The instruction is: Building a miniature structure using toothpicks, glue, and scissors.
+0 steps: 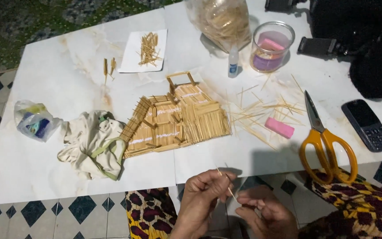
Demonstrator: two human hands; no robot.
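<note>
My left hand (pixel 202 197) and my right hand (pixel 264 212) meet below the near edge of the white marble-look board (pixel 58 79). Both pinch one thin toothpick (pixel 226 183) that slants up to the left between them. On the board, just beyond my hands, lies a flat model made of glued toothpicks (pixel 175 117), with a small stick frame at its far edge. Loose toothpicks (pixel 261 110) are scattered to its right, around a pink eraser (pixel 279 127).
Orange-handled scissors (pixel 326 141) and a dark keypad phone (pixel 368 125) lie at the right. A small glue bottle (pixel 233 62), a glass jar (pixel 272 46), a bag of sticks (pixel 222 20) and a paper with sticks (pixel 147 49) sit at the back. A crumpled cloth (pixel 93 144) and plastic bag (pixel 34 119) lie left.
</note>
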